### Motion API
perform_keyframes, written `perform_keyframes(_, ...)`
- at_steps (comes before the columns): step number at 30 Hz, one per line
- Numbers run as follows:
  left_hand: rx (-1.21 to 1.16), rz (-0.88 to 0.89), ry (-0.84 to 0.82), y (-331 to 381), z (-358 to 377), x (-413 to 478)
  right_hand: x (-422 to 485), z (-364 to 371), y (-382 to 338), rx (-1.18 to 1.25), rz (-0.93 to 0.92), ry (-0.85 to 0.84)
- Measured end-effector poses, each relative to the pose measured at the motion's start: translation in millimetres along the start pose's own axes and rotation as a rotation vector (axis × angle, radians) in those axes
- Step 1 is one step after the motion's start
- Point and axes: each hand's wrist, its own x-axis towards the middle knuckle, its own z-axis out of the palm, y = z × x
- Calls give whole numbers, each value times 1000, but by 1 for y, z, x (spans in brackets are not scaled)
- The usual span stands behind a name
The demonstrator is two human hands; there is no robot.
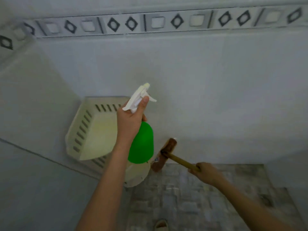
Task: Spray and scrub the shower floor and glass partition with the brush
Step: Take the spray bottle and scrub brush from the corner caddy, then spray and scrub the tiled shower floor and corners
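Shower floor (pixel 208 189): mottled grey tiles, blurred. Brush (pixel 166 151) head meets it at the wall base. Pale slipper toe (pixel 161 225) at near edge.

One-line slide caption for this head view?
Left hand grips a green spray bottle while right hand holds the brush low near the white wall.

Two forearms (pixel 106 172) (both bare)
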Motion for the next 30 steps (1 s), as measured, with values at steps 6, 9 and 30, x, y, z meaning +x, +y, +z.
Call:
perform_keyframes(6, 42, 3, -403, -5, 112, -57, -83, 5, 122, 193, 315, 164)
perform_keyframes(9, 52, 36, -607, -10, 173, -96, -129, 16, 179, 289, 455, 257)
perform_keyframes(30, 360, 132, -1437, -357, 467, -319, -161, 253, 516, 961, 1214, 825)
